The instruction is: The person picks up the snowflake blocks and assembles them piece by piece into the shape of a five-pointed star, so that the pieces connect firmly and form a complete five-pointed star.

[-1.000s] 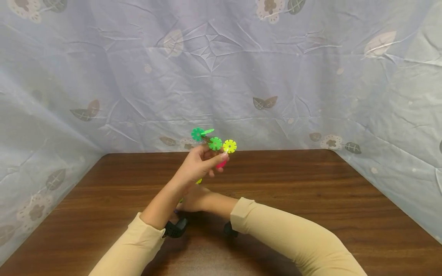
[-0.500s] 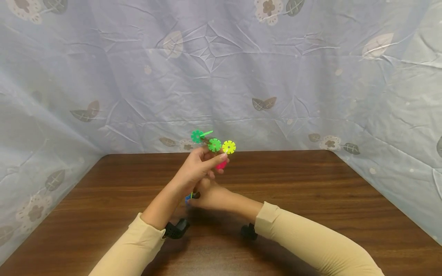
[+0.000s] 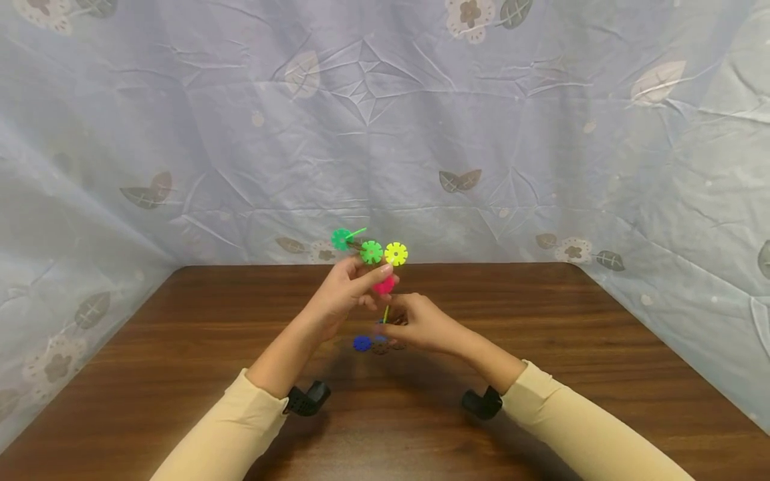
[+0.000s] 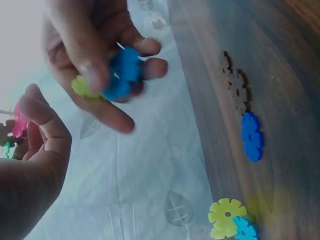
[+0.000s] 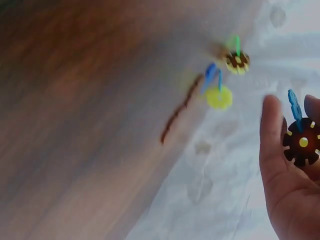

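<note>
On or just above wooden table (image 3: 541,300) (cannot tell which): dark-blue disc (image 3: 362,343) beside brown discs (image 4: 240,92). Over these, in right hand (image 3: 430,326), pinched between thumb and fingers: light-blue disc (image 4: 125,70) with lime disc (image 4: 82,87) (both blurred). Farther, in left hand (image 3: 343,290), gripped: pink disc (image 3: 383,286), below yellow disc (image 3: 396,254) and green discs (image 3: 371,252). Behind table: leaf-patterned cloth (image 3: 361,153).

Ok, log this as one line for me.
left hand: holds pink disc; right hand: holds blue piece; yellow disc: above pink disc, head view
</note>
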Demonstrator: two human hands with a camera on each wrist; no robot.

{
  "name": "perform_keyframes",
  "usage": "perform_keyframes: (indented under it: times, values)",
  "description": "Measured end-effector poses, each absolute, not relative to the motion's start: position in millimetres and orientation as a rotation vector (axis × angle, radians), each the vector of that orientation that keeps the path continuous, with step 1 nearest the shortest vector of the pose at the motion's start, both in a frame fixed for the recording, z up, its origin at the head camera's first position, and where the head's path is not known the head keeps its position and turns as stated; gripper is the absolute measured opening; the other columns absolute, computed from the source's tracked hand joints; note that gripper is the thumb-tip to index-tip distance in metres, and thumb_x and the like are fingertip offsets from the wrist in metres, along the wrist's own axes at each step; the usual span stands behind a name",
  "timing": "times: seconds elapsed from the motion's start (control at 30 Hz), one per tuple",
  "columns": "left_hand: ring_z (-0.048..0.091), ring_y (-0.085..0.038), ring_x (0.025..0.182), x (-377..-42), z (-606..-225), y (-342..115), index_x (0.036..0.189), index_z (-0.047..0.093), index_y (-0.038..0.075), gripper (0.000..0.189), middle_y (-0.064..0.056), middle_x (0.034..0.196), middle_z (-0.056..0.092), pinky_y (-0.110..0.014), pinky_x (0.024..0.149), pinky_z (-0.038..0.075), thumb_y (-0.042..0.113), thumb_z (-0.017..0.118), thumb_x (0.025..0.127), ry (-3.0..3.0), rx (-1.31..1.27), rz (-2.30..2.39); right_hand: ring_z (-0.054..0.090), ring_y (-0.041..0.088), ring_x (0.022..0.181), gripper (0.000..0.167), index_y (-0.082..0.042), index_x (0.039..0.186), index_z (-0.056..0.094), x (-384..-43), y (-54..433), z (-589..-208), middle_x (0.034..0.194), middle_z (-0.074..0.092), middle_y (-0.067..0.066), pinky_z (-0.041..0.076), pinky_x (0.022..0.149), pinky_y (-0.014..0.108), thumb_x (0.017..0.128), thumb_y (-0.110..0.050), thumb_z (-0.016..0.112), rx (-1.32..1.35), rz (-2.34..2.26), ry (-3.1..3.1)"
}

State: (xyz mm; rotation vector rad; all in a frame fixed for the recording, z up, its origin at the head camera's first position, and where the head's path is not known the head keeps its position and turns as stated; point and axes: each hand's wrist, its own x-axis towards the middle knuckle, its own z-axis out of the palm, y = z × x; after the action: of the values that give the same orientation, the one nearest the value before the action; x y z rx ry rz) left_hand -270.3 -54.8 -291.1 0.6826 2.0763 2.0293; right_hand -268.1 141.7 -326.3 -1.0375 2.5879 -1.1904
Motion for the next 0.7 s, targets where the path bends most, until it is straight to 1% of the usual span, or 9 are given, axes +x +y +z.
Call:
perform_keyframes:
  times: [0.07,0.13,0.23,0.33,0.4,0.47,0.53,0.6,0.7]
  values:
    - [0.071,-0.014,0.086,-271,-293,-54,0.128,0.057,-0.003,0.037,-0.005,0.109,0.075,-0.029,0.078,0.058,0.028,0.06,0.108,2.062,0.688,2.031,0.077,0.031,0.084,0.044,0.0,0.141,0.061,-269,151,-324,0.101,0.077,0.017,0.064,0.073,0.033,0.102,-0.018,0.069,-1.031,-1.232,2.611]
    - [0.073,-0.014,0.088,-272,-294,-54,0.131,0.053,-0.001,0.037,-0.008,0.11,0.073,-0.03,0.084,0.06,0.027,0.06,0.107,2.01,0.658,2.056,0.077,0.027,0.087,0.042,0.002,0.139,0.062,-270,160,-322,0.107,0.076,0.018,0.065,0.079,0.037,0.102,-0.016,0.069,-1.035,-1.294,2.623]
    - [0.075,-0.015,0.09,-272,-296,-52,0.136,0.047,-0.002,0.042,-0.013,0.116,0.069,-0.029,0.088,0.061,0.026,0.06,0.107,1.929,0.625,2.088,0.077,0.025,0.088,0.043,0.001,0.141,0.06,-269,171,-320,0.115,0.073,0.021,0.065,0.083,0.046,0.101,-0.012,0.069,-0.985,-1.432,2.604]
    - [0.074,-0.014,0.09,-272,-299,-52,0.139,0.04,0.0,0.045,-0.015,0.122,0.066,-0.025,0.083,0.061,0.026,0.059,0.107,1.883,0.583,2.096,0.077,0.024,0.086,0.05,-0.001,0.147,0.053,-267,180,-318,0.119,0.072,0.022,0.065,0.082,0.049,0.101,-0.01,0.069,-0.896,-1.558,2.58]
    - [0.073,-0.013,0.091,-273,-301,-51,0.14,0.039,0.001,0.045,-0.013,0.124,0.066,-0.023,0.079,0.059,0.025,0.059,0.107,1.871,0.575,2.089,0.076,0.021,0.086,0.049,-0.001,0.145,0.05,-267,185,-317,0.121,0.072,0.022,0.065,0.082,0.046,0.101,-0.011,0.07,-0.843,-1.628,2.565]
    - [0.071,-0.012,0.091,-273,-303,-50,0.14,0.04,0.003,0.044,-0.01,0.124,0.066,-0.022,0.076,0.058,0.025,0.058,0.107,1.863,0.567,2.087,0.075,0.019,0.087,0.045,-0.001,0.139,0.051,-266,189,-316,0.122,0.074,0.023,0.065,0.081,0.042,0.1,-0.011,0.071,-0.808,-1.692,2.556]
    - [0.069,-0.012,0.091,-274,-304,-48,0.14,0.042,0.004,0.041,-0.007,0.123,0.066,-0.022,0.073,0.056,0.024,0.058,0.107,1.843,0.564,2.094,0.075,0.018,0.089,0.038,-0.001,0.132,0.054,-266,192,-315,0.122,0.074,0.024,0.064,0.081,0.038,0.099,-0.011,0.072,-0.799,-1.737,2.557]
    - [0.066,-0.013,0.091,-274,-305,-46,0.14,0.044,0.006,0.04,-0.006,0.122,0.066,-0.022,0.071,0.054,0.023,0.057,0.107,1.832,0.555,2.103,0.075,0.019,0.091,0.032,-0.003,0.126,0.06,-266,195,-315,0.122,0.074,0.024,0.064,0.081,0.037,0.099,-0.01,0.073,-0.812,-1.767,2.566]
    - [0.063,-0.013,0.089,-274,-306,-43,0.14,0.044,0.008,0.038,-0.005,0.124,0.063,-0.021,0.068,0.051,0.022,0.057,0.106,1.822,0.543,2.106,0.076,0.02,0.094,0.03,-0.005,0.126,0.065,-266,199,-314,0.122,0.074,0.019,0.064,0.082,0.036,0.098,-0.012,0.074,-0.855,-1.777,2.585]
